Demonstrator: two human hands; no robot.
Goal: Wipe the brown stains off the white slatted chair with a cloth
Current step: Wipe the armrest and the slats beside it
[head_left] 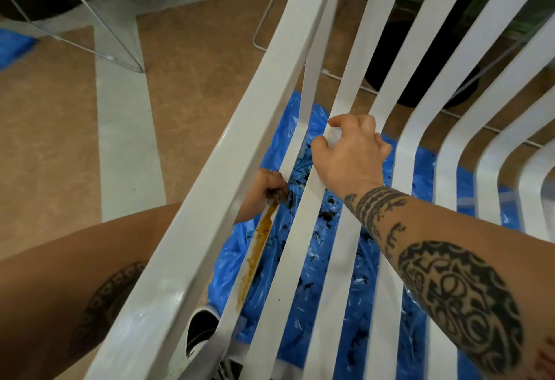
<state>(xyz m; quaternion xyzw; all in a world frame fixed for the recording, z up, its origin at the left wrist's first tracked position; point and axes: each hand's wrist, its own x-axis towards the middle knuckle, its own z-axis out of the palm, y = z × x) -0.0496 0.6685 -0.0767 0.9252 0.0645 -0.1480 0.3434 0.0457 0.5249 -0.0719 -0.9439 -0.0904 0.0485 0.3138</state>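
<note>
Just one stained chair [240,127], two hands [351,154] [270,184]

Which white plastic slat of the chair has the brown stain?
The narrow slat between the wide left rail and the neighbour slat gripped by the right hand; only it bears an orange-brown streak.

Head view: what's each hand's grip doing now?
Left hand: pinches small grey soiled cloth at brown-stained white slat.
Right hand: grips clean white plastic slat.

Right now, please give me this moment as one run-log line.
left hand: grips soiled cloth at stain's upper end | right hand: grips white slat | brown stain: mostly unwiped
</note>
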